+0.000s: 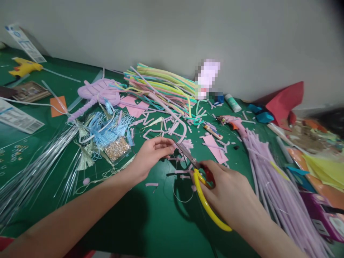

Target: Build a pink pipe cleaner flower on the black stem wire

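Observation:
My right hand [228, 193] grips a pair of scissors [204, 204] with yellow handles. Their metal blades point up and left, toward the fingertips of my left hand [158, 150]. Those left fingers are pinched together, and what is between them is too small or hidden to name. A thin, clear or wire-like loop [183, 201] hangs below the blades. Just beyond the fingers lie cut lilac pipe cleaner pieces [152, 184] and a long bent lilac pipe cleaner [184, 130].
Multicoloured pipe cleaners [163, 86], a lilac wrapped shape [99, 91], blue tassels [115, 123] and a bag of gold beads [116, 148] lie behind and left. A pink glue gun [235, 122] and lilac stems [263, 168] are right. A yellow glue gun [25, 67] is far left.

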Available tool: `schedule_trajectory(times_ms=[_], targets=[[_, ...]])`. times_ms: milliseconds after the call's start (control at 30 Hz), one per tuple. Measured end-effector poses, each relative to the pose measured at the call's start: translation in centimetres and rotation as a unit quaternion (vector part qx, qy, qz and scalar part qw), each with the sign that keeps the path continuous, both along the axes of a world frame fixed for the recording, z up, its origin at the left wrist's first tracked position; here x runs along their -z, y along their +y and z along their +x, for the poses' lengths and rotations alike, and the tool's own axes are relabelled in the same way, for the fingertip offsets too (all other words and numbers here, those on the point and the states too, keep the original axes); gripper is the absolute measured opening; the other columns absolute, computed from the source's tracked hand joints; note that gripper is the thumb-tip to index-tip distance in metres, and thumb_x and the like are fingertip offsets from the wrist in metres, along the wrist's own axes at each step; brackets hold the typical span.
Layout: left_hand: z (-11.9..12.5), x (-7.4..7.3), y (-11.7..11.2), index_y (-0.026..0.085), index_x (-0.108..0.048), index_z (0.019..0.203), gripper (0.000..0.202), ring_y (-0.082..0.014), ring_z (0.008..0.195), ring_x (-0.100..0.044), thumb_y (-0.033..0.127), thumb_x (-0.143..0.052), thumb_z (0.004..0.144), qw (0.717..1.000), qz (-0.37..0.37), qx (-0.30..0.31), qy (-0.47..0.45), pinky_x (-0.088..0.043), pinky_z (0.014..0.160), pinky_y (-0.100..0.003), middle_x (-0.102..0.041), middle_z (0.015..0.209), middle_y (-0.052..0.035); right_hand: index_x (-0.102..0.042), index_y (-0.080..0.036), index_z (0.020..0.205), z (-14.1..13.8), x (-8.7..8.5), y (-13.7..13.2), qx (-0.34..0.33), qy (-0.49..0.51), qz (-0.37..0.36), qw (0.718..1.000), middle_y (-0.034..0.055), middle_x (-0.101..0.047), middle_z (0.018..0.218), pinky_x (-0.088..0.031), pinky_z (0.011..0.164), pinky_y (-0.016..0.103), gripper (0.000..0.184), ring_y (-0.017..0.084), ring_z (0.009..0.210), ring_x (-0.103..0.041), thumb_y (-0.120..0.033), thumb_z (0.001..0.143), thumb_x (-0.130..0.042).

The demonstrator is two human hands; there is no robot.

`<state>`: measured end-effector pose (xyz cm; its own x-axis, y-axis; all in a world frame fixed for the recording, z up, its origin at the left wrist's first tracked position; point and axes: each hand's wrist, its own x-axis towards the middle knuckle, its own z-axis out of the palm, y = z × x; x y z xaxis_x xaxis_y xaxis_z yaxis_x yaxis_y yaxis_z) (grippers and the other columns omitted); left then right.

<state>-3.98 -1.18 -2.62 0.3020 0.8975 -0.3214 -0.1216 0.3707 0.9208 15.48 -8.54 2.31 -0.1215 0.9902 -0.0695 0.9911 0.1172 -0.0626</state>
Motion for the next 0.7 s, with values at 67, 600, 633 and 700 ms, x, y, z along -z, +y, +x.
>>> schedule_trajectory(times_ms=[67, 600, 633, 700], targets=[[0.0, -0.1, 0.0, 0.018, -0.07, 0.091, 0.019, -0.0143, 0.079, -0.062, 0.027, -0.077, 0.076, 1.0, -0.002, -0.002, -0.002, -0.045, 0.07, -0.026, -0.068, 0.089, -0.0031, -0.065, -0.019, 0.093, -0.2, -0.1, 0.3, -0.003, -0.007, -0.002, 1.0, 0.006, -0.072, 0.075, -0.036, 0.049, 0.03, 0.024, 0.024, 0.054, -0.066, -0.039, 0.088, -0.051], [0.0, -0.2, 0.0, 0.017, -0.069, 0.094, 0.02, -0.0133, 0.078, -0.062, 0.023, -0.077, 0.076, 1.0, -0.007, -0.003, -0.007, -0.047, 0.07, -0.026, -0.067, 0.092, -0.0037, -0.065, -0.021, 0.088, -0.5, -0.1, 1.6, -0.002, -0.086, -0.039, 0.996, 0.0062, -0.068, 0.059, -0.019, 0.048, 0.028, 0.032, 0.024, 0.051, -0.064, -0.048, 0.093, -0.047], [0.0, -0.2, 0.0, 0.016, -0.069, 0.093, 0.019, -0.0134, 0.078, -0.061, 0.022, -0.077, 0.076, 1.0, -0.01, -0.004, -0.005, -0.047, 0.07, -0.026, -0.067, 0.091, -0.0037, -0.065, -0.021, 0.088, -0.5, 0.0, 1.7, -0.012, -0.098, -0.041, 0.994, 0.0066, -0.068, 0.059, -0.018, 0.048, 0.028, 0.034, 0.024, 0.051, -0.065, -0.049, 0.094, -0.046], [0.1, -0.3, 0.0, 0.016, -0.069, 0.091, 0.019, -0.0132, 0.077, -0.061, 0.021, -0.077, 0.075, 1.0, -0.015, -0.008, -0.005, -0.047, 0.07, -0.026, -0.067, 0.09, -0.0033, -0.064, -0.021, 0.087, -0.3, 0.2, 1.9, -0.031, -0.111, -0.047, 0.992, 0.0066, -0.068, 0.059, -0.016, 0.048, 0.027, 0.035, 0.023, 0.051, -0.064, -0.048, 0.095, -0.044]])
